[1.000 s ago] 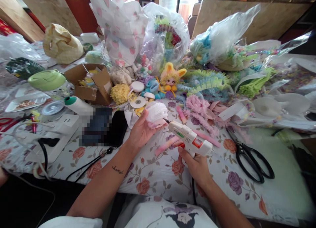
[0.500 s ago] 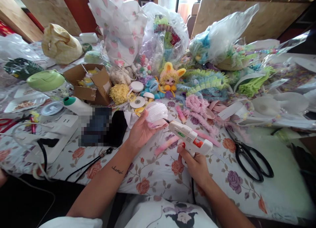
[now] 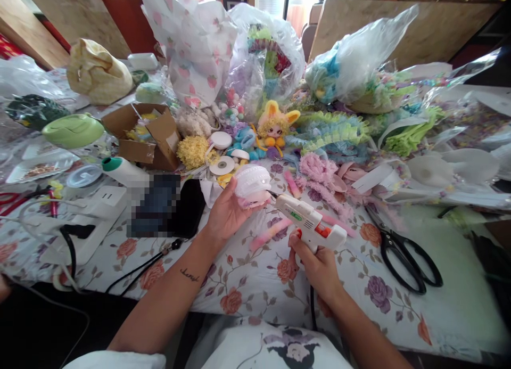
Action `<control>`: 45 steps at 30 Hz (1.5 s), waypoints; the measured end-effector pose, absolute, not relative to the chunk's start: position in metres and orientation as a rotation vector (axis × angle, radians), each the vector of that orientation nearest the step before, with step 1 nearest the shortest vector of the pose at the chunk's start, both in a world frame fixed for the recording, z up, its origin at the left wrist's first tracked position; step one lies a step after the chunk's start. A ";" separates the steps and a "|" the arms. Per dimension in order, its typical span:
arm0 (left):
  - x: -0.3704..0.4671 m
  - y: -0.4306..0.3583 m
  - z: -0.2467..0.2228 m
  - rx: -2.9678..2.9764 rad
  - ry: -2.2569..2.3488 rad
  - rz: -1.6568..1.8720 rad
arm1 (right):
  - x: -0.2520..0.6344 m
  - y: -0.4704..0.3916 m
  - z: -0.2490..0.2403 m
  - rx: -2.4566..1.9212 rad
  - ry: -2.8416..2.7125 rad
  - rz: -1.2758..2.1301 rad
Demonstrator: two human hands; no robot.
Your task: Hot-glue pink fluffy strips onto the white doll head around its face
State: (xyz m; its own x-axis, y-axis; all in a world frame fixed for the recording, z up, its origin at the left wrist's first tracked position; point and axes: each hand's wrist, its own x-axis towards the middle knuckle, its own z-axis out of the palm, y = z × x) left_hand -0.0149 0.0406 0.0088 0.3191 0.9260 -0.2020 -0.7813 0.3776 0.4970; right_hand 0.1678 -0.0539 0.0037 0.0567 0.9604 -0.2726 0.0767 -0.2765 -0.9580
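In my left hand [image 3: 227, 213] is a small doll head [image 3: 253, 186] with a white, lacy cap and a bit of pink face showing low on its right side. My right hand [image 3: 317, 262] is wrapped round the grip of a white glue gun [image 3: 303, 218], one finger at its red trigger. The gun points left, its dark nozzle at the right edge of the doll head; whether they touch is hard to tell. Behind them sits a yellow bunny-eared doll [image 3: 273, 126]. Pink fuzzy strips [image 3: 271, 233] lie on the flowered cloth beneath.
Black scissors [image 3: 409, 257] lie at the right. On the left are a phone [image 3: 187, 209], a white power strip [image 3: 93, 228], a cardboard box [image 3: 146, 137] and a green-lidded container [image 3: 72, 130]. Plastic bags [image 3: 195, 44] and trims line the back. A black cord hangs below the glue gun.
The doll head has turned slightly, showing more of its face. My right hand and the glue gun have shifted a little to the right.
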 end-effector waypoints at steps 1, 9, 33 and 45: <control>-0.015 0.041 0.009 0.338 0.506 1.152 | 0.168 -0.054 0.004 -1.505 -1.091 1.325; -0.016 0.043 0.004 0.284 0.413 1.157 | 0.166 -0.055 0.004 -1.436 -1.080 1.407; -0.015 0.042 0.009 0.245 0.585 1.262 | 0.169 -0.060 -0.001 -1.415 -1.079 1.455; -0.014 0.042 0.009 0.253 0.587 1.265 | 0.166 -0.063 -0.005 -1.497 -1.131 1.365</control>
State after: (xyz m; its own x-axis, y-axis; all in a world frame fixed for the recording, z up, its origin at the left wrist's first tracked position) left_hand -0.0136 0.0421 0.0087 0.1801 0.9446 -0.2743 -0.8195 0.2983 0.4893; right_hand 0.1663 -0.0628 -0.0048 0.0187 0.9593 -0.2817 0.0980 -0.2822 -0.9543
